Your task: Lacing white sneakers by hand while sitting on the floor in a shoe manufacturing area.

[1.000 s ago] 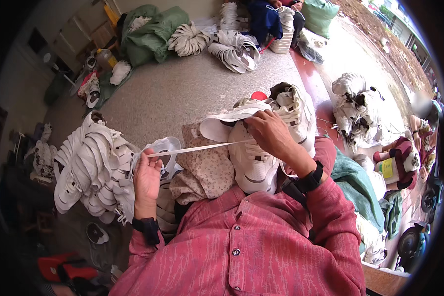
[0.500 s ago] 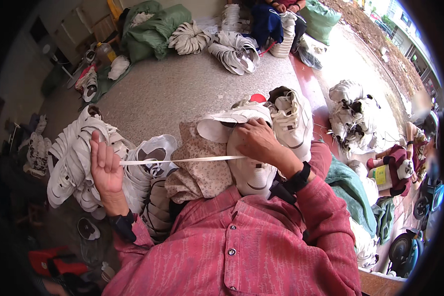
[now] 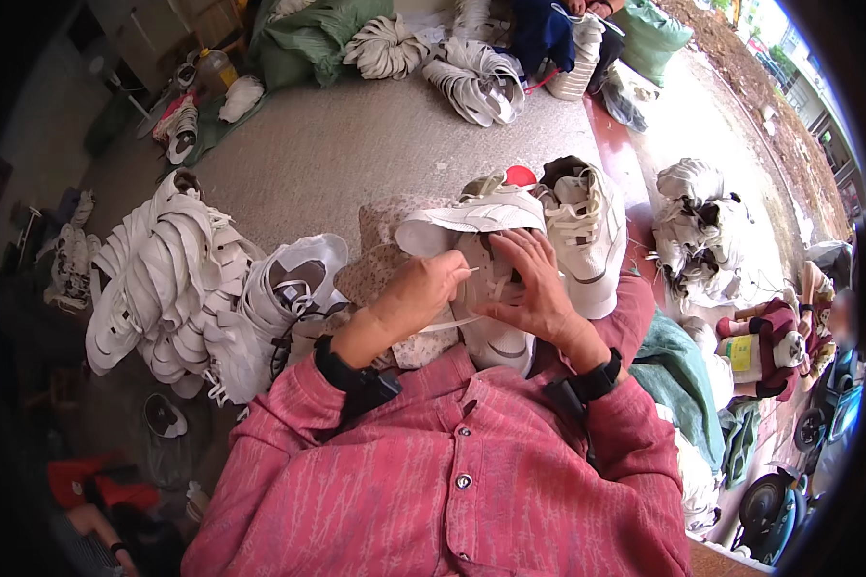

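Note:
A white sneaker (image 3: pixel 496 341) lies on my lap, toe toward me. Over it, my left hand (image 3: pixel 414 296) is closed in a pinch on the tip of a white shoelace (image 3: pixel 443 327), which droops in a loop beneath that hand toward the sneaker. My right hand (image 3: pixel 546 298) arches across the sneaker's lacing area, its fingers stretched out and its thumb apart, touching the shoe near the lace. Just beyond both hands lies a white shoe upper (image 3: pixel 476 219), set crosswise. A finished-looking white sneaker (image 3: pixel 587 240) with laces stands to the right.
Stacked white shoe uppers (image 3: pixel 159 279) and a single upper (image 3: pixel 298 274) are at my left. More uppers (image 3: pixel 698 226) lie in a heap at right, near a green sack (image 3: pixel 678 370). Across the floor, another person's hands (image 3: pixel 592 8) are above a stack of uppers (image 3: pixel 575 67).
My left hand has come in from the far left to the sneaker, and the stretched lace has gone slack. My right hand has turned and opened over the shoe.

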Action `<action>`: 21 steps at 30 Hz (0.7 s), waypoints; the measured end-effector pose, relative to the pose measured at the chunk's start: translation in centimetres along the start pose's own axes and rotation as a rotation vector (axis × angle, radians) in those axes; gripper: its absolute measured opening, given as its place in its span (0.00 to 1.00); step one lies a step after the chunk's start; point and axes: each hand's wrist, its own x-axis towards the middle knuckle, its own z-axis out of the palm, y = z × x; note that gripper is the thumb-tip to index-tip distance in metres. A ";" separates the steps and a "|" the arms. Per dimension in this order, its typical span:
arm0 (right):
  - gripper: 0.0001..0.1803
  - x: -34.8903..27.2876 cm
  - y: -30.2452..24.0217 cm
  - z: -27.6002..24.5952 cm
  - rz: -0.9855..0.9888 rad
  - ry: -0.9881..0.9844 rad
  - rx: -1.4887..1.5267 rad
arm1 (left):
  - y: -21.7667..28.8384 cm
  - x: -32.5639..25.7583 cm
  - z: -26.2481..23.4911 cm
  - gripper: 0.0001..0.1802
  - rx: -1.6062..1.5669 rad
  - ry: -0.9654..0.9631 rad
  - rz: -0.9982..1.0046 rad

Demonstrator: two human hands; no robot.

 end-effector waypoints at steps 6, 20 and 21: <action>0.44 -0.4 1.1 -1.1 -0.019 -0.060 0.050 | -1.1 1.2 1.8 0.13 -0.013 -0.020 -0.030; 0.29 -0.5 1.6 0.5 -0.026 -0.024 0.016 | -2.0 3.7 1.6 0.13 -0.192 -0.096 -0.257; 0.27 -0.4 1.6 0.5 -0.018 -0.023 0.043 | -2.1 3.4 2.1 0.13 -0.187 -0.097 -0.256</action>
